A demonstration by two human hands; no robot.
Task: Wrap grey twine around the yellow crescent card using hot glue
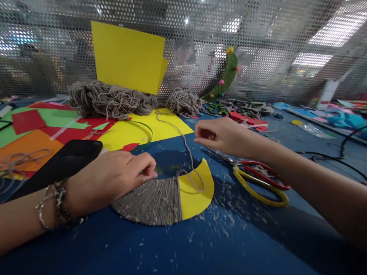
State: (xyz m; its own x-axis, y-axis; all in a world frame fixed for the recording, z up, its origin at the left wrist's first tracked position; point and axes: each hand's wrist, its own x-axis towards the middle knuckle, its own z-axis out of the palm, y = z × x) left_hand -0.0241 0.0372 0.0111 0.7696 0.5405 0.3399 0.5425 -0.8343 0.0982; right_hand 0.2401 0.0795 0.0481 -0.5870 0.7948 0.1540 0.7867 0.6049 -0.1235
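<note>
A yellow card ring [196, 193] lies on the blue table [186, 256], most of it wrapped in grey-brown twine [153, 201]. My left hand [110, 177], with bracelets on the wrist, presses down on the wrapped part with its fingers curled. My right hand [223, 135] hovers just above and to the right, fingers pinched on the loose twine strand [184, 141]. That strand runs from the ring up to a bundle of twine [113, 100] at the back.
Scissors with red and yellow handles [260, 182] lie right of the ring. A black phone [61, 164] rests by my left wrist. Coloured paper sheets [27, 133] cover the left side; a yellow sheet [128, 57] leans on a perforated metal screen [273, 28]. Paper scraps litter the table.
</note>
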